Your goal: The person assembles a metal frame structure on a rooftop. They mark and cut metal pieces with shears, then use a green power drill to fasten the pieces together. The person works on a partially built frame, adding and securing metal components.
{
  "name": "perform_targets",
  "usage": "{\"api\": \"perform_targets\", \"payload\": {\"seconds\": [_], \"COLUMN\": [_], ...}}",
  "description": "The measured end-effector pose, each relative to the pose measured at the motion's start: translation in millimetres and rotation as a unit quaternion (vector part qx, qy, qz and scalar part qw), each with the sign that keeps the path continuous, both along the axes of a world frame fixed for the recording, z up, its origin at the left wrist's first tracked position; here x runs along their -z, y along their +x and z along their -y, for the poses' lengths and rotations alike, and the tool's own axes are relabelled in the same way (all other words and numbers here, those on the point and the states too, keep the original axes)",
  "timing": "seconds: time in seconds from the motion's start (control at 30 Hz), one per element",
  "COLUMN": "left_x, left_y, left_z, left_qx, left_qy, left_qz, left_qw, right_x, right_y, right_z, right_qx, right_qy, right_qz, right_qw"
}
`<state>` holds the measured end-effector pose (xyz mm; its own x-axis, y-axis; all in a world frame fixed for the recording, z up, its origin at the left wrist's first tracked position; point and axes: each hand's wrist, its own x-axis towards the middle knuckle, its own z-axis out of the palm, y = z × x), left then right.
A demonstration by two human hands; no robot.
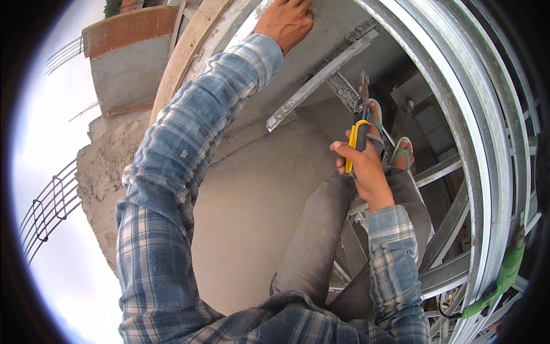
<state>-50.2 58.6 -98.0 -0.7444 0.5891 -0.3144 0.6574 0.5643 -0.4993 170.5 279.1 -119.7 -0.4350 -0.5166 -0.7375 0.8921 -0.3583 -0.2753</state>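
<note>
My right hand (365,166) grips a pair of tin snips (360,133) by its yellow and black handles. The metal jaws point away from me, above my sandalled feet. At the top edge, my left hand (286,23) reaches far out with its fingers curled. Those fingers are partly cut off by the frame, so what they hold does not show. A bright metal strip (247,27) runs beside and beneath that hand, along the wall. Between my hands, a short galvanised metal channel (321,80) slants out from the concrete.
Long curved-looking metal profiles (487,172) stand along my right, with a green power tool (509,274) hanging on them. Metal framing (441,172) lies below my feet. Left are rough concrete (109,178), a wooden board (186,54) and protruding rebar (51,206).
</note>
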Motion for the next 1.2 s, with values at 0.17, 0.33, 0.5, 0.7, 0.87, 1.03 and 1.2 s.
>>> {"api": "perform_targets", "payload": {"seconds": [0.17, 0.33, 0.5, 0.7, 0.87, 1.03, 1.2], "left_x": [3.2, -6.5, -5.6, -0.7, -9.7, -14.1, 10.0], "left_y": [3.3, 11.2, 15.1, 43.0, 68.1, 110.5, 119.6], "left_z": [25.0, 23.0, 26.6, -48.9, -73.0, -53.4, -22.4], "left_qx": [0.125, 0.066, 0.058, -0.098, -0.384, -0.508, -0.464], "left_qy": [0.130, -0.012, -0.048, 0.141, 0.462, 0.705, 0.787], "left_qz": [-0.045, 0.022, -0.018, 0.040, 0.023, -0.093, -0.200], "left_qw": [0.983, 0.997, 0.997, 0.984, 0.799, 0.487, 0.354], "right_x": [2.0, 1.0, -0.6, -1.7, 4.1, 1.1, 1.0], "right_y": [2.1, 0.5, 0.8, -1.2, 2.1, 0.5, 2.0], "right_z": [0.4, -0.3, 1.6, 1.0, -0.6, -0.4, 2.6], "right_qx": [0.004, 0.014, 0.014, 0.010, 0.014, 0.015, 0.008], "right_qy": [0.002, 0.008, -0.004, -0.009, -0.002, -0.002, 0.000], "right_qz": [-0.001, 0.002, 0.001, 0.003, 0.016, -0.001, 0.015], "right_qw": [1.000, 1.000, 1.000, 1.000, 1.000, 1.000, 1.000]}}
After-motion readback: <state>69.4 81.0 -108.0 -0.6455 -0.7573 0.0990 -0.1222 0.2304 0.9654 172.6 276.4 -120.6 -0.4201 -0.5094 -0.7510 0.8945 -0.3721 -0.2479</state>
